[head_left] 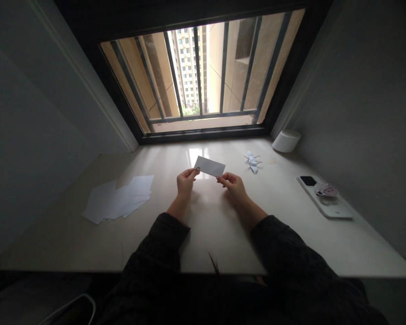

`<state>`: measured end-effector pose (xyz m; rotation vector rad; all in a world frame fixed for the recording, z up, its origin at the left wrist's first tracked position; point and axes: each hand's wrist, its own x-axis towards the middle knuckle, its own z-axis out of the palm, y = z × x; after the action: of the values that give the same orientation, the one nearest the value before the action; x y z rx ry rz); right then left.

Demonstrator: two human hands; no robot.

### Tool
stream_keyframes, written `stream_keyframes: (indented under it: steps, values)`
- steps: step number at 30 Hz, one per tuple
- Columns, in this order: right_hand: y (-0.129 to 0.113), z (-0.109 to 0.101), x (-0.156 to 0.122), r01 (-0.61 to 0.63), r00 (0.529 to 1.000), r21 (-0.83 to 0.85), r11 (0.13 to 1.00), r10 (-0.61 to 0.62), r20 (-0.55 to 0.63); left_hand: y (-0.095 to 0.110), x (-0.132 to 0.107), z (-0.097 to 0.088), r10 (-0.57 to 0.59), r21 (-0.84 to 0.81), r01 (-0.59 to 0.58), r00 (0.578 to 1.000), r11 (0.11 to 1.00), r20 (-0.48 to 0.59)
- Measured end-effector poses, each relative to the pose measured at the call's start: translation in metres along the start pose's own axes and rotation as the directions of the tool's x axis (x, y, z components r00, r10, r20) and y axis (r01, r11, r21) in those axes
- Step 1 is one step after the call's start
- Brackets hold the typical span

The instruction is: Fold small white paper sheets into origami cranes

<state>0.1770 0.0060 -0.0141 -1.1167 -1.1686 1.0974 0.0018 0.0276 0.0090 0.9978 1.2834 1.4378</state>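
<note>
Near the lower edge of the view, dark sleeves (165,243) are reaching over a polished cream stone desktop (209,243), and a thin dark object (214,263), too blurred to identify, is protruding at 6 o'clock. At the centre, the left hand (186,183) is grasping one end of a white paper slip (209,166) between thumb and forefinger, while the right hand (232,188) is pinching its opposite lower corner, so the slip is being held clear of the desktop. Neither hand is clenched or released. A loose pile of white paper sheets (122,197) is lying at 9 o'clock, and a white paper crane (252,162) is resting at 2 o'clock. A smartphone in a clear case (325,198) is lying at 3 o'clock, with a white cylindrical cup (286,141) standing farther off at 2 o'clock. A barred window (203,72) is admitting daylight at 12 o'clock. Risk: a slackened pinch could drop the slip; uneven pulling could crease or tear it.
</note>
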Motion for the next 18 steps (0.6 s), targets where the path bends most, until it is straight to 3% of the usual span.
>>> stream_keyframes:
  steps: [7, 18]
  values:
    - [0.005, -0.012, 0.009, 0.000, 0.987, 0.012, 1.000, 0.002, -0.162, -0.002, -0.002, 0.000, -0.016, 0.103, 0.002, 0.991, 0.995, 0.136]
    - [0.013, -0.016, 0.014, -0.002, 0.979, -0.045, 0.999, -0.007, -0.204, -0.004, -0.004, 0.000, -0.159, 0.044, 0.153, 0.969, 0.987, 0.192]
